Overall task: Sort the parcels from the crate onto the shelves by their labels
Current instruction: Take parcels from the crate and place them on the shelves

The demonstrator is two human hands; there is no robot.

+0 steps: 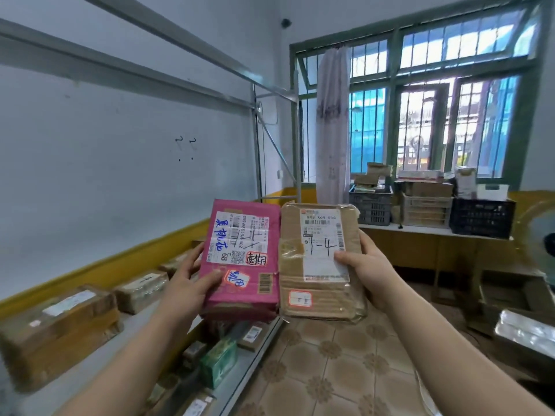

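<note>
Left hand (186,283) grips a pink parcel (240,259), right hand (369,265) a brown parcel (318,265), partly blocking the shelf (132,319); crates (371,207) behind seem full.

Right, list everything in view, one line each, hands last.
pink parcel: one, pink, held up, centre left
brown parcel: one, brown, held up, right beside the pink one
rack: one, grey metal, on the left
shelf parcels: several, brown, on the rack's upper level
green box: one, green, rack's lower level
crates: three, grey, beige, black, on counter under window
curtain: one, pale, tied at window
left hand: one, grips pink parcel
right hand: one, grips brown parcel
</note>
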